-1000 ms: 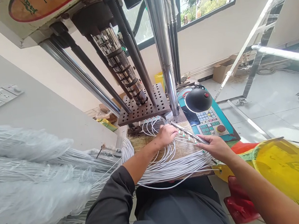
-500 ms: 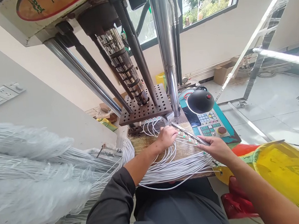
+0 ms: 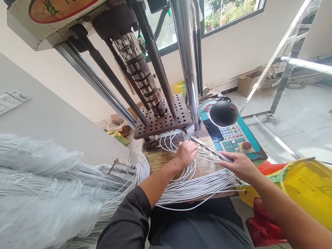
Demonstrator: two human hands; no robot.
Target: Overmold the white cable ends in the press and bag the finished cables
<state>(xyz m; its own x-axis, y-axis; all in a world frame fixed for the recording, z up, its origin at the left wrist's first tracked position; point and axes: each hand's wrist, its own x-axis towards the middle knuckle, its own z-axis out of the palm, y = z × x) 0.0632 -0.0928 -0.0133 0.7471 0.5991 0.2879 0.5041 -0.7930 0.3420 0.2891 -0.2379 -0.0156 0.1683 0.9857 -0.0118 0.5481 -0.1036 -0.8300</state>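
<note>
A narrow metal bar slants over the worktable, with several green-tipped cable ends set along it. My right hand grips its near right end between thumb and fingers. At its far left end, my left hand is closed in a pinch by a cable end; what lies between the fingertips is too small and covered to make out. White cables lie in a thick bundle on the wooden tabletop below both hands. More white cables run under the press plate, where a row of pale connectors shows.
The press's steel column rises behind my hands. A black lamp hangs over the teal control panel with a red button. Plastic-wrapped cables fill the left side. A yellow bag stands at right.
The whole view has shifted slightly as the head moved. Both hands keep almost the same pose at the metal bar.
</note>
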